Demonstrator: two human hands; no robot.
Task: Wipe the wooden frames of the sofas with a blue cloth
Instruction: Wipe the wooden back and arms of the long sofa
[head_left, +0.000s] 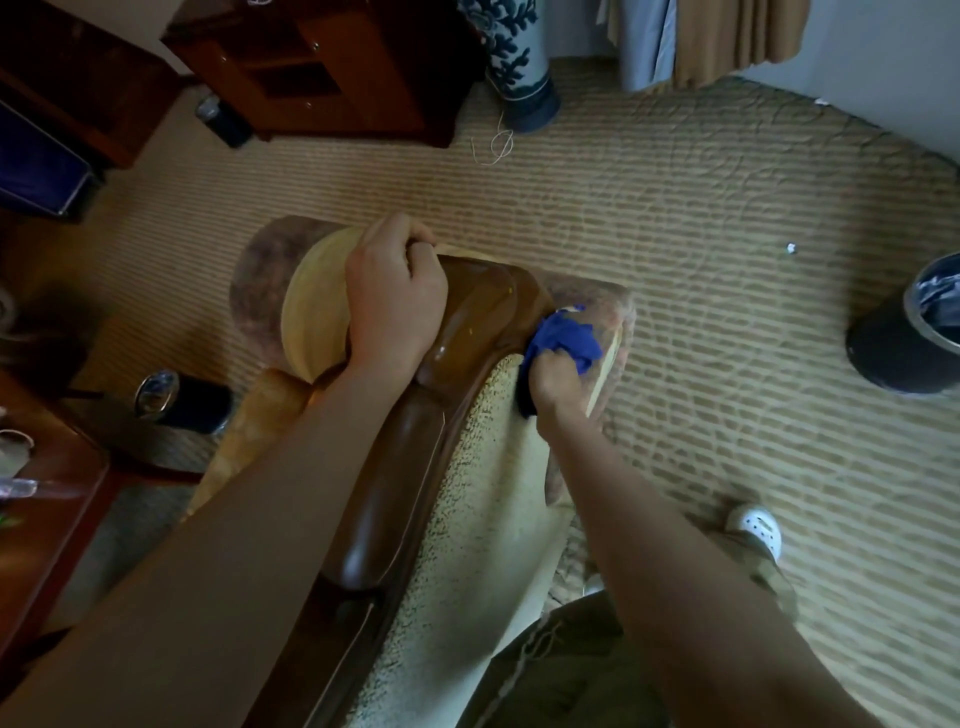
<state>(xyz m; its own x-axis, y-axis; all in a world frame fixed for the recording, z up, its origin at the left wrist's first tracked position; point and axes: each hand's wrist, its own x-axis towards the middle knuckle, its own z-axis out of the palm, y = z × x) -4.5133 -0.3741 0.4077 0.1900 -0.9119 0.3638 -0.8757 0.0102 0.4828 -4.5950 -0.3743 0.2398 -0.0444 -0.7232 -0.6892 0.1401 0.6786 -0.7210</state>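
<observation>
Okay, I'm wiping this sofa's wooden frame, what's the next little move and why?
Probably slide the blue cloth in your right hand up onto the glossy wooden frame. The cloth sits bunched at the frame's side edge, while your left hand grips the top and steadies the sofa.

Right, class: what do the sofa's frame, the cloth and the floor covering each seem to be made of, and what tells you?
Sofa frame: looks like dark wood with a glossy varnish; it shows bright highlights.
Blue cloth: soft fabric, bunched and creased where the right hand grips it.
Carpet: beige textile, probably a woven pile, with ribbed stripes and a raised pattern.
</observation>
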